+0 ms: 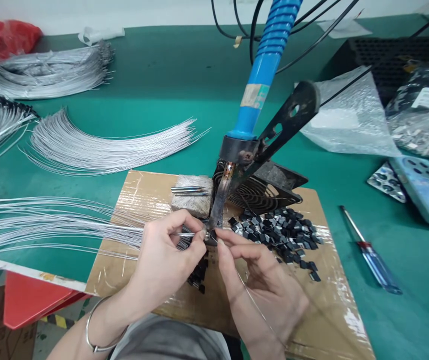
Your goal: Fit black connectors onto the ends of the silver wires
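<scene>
My left hand (171,255) pinches a thin white wire (184,234) between thumb and fingertips, just below the tip of the soldering iron (220,200). More white wires (67,227) trail away to the left behind that hand. Opposite it, the fingers of my right hand (261,287) are closed on a thin strand of solder wire (255,304), which runs down across the palm. Both sets of fingertips nearly meet at the iron's tip. The small part there is mostly hidden by the fingers. A stand clamps the iron's blue handle (261,80) at a tilt.
Small black pieces (282,230) lie heaped on the cardboard (330,300), beside a black fan (263,190). Wire bundles (116,152) rest on the green table (154,100). Rightward are a screwdriver (374,257), a phone (424,190) and plastic bags (344,117).
</scene>
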Demonstrator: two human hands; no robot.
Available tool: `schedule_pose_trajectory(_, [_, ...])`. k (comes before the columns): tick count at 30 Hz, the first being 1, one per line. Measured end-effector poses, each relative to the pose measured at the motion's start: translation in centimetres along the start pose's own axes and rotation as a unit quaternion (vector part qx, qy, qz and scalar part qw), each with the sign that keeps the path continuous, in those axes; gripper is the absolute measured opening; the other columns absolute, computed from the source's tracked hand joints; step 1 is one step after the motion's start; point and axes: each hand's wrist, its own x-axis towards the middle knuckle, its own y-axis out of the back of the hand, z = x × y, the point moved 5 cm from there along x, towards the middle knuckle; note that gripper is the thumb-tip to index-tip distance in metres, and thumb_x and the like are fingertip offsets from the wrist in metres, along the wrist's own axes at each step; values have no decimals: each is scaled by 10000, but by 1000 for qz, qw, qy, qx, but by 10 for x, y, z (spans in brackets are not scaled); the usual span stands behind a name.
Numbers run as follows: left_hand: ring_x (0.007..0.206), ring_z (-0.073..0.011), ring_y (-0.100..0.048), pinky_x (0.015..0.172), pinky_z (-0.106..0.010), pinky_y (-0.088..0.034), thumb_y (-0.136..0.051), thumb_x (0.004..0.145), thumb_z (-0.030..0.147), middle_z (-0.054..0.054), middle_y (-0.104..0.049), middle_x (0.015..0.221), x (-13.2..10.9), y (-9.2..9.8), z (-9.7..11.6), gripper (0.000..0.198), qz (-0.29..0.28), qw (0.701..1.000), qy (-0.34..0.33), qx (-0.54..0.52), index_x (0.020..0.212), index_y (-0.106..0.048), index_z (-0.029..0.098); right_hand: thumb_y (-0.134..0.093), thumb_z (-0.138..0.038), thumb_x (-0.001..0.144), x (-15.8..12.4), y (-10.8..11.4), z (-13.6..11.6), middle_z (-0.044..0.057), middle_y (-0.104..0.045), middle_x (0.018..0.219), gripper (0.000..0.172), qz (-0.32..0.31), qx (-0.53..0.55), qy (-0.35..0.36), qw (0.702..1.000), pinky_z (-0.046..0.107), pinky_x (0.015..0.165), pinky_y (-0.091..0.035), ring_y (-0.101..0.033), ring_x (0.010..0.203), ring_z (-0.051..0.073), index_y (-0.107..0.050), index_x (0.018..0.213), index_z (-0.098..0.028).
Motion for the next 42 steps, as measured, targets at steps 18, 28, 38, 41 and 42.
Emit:
schedule_pose_trajectory(18, [775,-229,-691,691,-314,-532,-638,770,204,-65,-740,768,0,0,-2,86,0,1000,-2,13,697,-662,166,-752,-168,823,-1,-1,3,42,-803,965,111,-3,19,-16,1000,271,792,-607,-775,822,173,-669,766,-215])
schedule_pose_trajectory(28, [770,-216,-676,682,-299,-512,-628,770,188,-56,-727,768,0,0,-1,80,7,1000,-6,5,700,-658,163,-750,-158,824,1,0,-1,36,-805,953,119,-4,3,2,1000,260,761,-598,-770,788,166,-668,761,-216])
schedule_pose_trajectory(38, [760,-224,-669,692,-321,-515,-625,769,212,-71,-724,770,0,-1,-3,92,1,1000,-4,5,701,-655,157,-744,-169,836,2,0,1,48,-807,936,113,-4,-9,5,1000,284,745,-618,-770,771,177,-671,762,-213])
schedule_pose_trajectory(41, [763,-223,-665,693,-318,-510,-628,772,220,-72,-723,768,0,-1,-2,101,-4,1000,-2,-1,699,-654,155,-743,-174,838,2,0,0,49,-806,947,106,-4,1,2,1000,285,769,-618,-774,793,180,-671,771,-213])
schedule_pose_trajectory(42, [767,-223,-665,693,-317,-509,-627,773,221,-73,-723,772,1,-1,-2,103,-4,1000,-1,-1,697,-652,154,-742,-170,838,1,0,0,50,-806,952,106,-4,6,1,1000,287,783,-618,-775,803,181,-670,773,-212])
